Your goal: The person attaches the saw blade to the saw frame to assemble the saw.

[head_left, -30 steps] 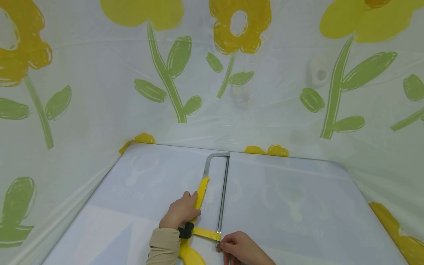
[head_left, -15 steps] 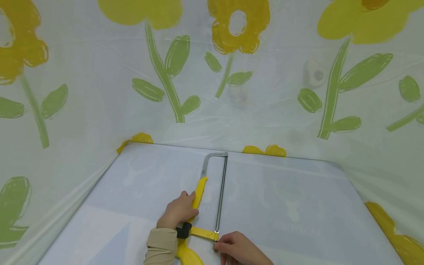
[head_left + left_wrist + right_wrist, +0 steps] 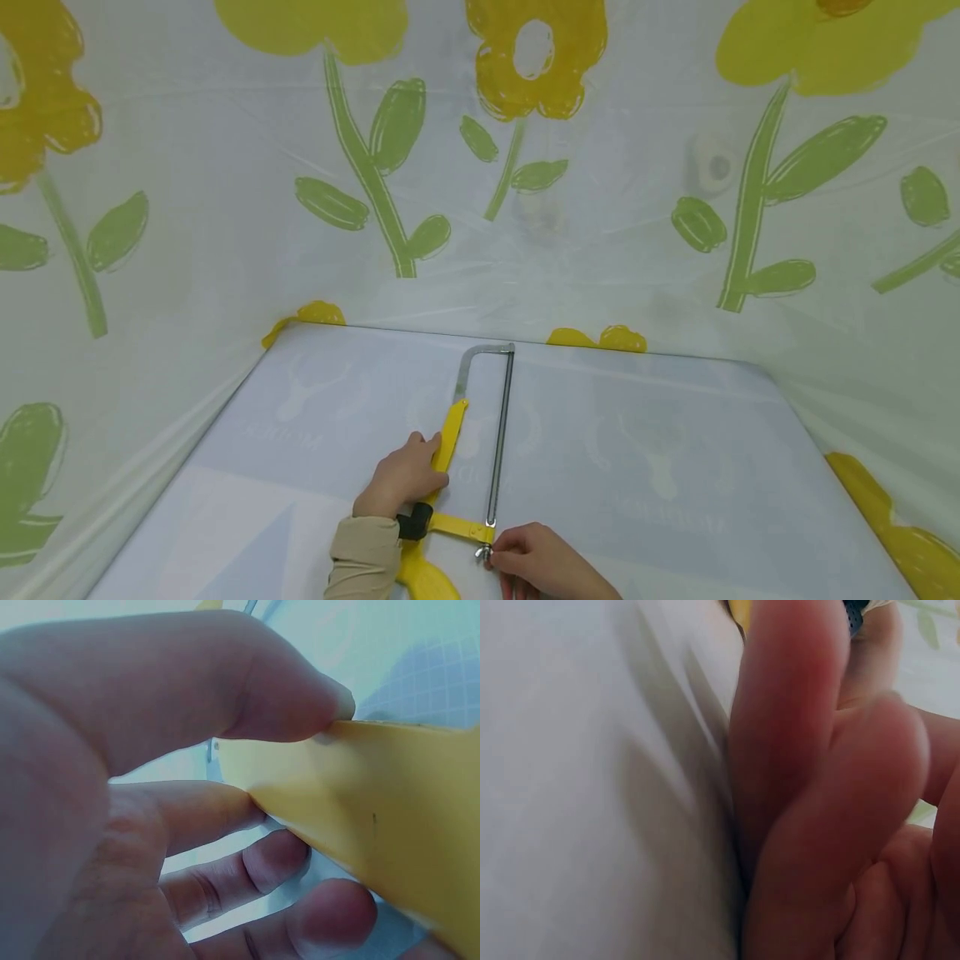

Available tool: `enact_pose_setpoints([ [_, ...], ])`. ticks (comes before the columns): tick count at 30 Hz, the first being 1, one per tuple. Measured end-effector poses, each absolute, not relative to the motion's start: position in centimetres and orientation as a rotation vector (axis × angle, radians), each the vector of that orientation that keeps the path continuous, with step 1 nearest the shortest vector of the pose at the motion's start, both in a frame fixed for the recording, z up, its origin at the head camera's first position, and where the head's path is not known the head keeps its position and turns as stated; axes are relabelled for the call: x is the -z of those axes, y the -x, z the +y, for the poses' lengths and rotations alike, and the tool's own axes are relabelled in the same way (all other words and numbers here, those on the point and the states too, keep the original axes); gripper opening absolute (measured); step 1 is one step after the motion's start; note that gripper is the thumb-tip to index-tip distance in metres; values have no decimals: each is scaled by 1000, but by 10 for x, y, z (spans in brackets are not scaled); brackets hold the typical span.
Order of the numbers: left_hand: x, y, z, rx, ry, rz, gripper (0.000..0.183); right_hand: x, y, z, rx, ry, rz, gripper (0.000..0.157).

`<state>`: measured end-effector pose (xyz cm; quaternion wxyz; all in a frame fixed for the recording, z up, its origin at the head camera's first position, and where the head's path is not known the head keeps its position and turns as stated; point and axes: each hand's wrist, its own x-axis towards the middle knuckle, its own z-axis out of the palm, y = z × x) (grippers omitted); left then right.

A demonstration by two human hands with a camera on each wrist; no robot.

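A hacksaw (image 3: 453, 427) with a yellow frame and handle lies on the covered table, its steel bow pointing away from me. My left hand (image 3: 403, 477) grips the yellow frame; in the left wrist view the thumb presses one edge and the fingers lie along the other. The long thin blade (image 3: 501, 442) runs along the right side. At its near end sits a small metal wing nut (image 3: 482, 552), which my right hand (image 3: 542, 558) pinches between thumb and forefinger. In the right wrist view, the curled fingers (image 3: 795, 712) hide the nut.
The table (image 3: 660, 433) wears a pale cover with faint deer-head prints. Behind it and at both sides hangs a white sheet (image 3: 600, 267) with yellow flowers. A black wrist strap (image 3: 417, 522) on my left arm sits just over the saw frame.
The wing nut has turned, and its wings now show spread beside my right fingertips. My left hand keeps its grip on the frame. The whole view shifts slightly.
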<state>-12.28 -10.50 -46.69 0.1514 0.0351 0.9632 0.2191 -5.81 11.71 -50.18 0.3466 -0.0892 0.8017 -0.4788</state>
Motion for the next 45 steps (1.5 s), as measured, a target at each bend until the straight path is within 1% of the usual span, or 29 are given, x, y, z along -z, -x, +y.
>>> enact_pose_setpoints([
  [8,469,124,-106,-626,-87,2753,68,502,58,117,1238,220,2098,18],
  [16,470,124,-107,-645,-102,2753,68,500,58,114,1217,95,2135,21],
  [24,469,124,-106,-638,-84,2747,68,501,58,114,1235,120,2101,15],
  [36,469,124,-104,-645,-71,2745,68,499,56,115,1218,159,2129,29],
  [42,467,123,-104,-637,-73,2746,68,501,55,114,1224,191,2154,29],
  [45,466,123,-104,-642,-83,2749,68,501,56,114,1229,182,2140,26],
])
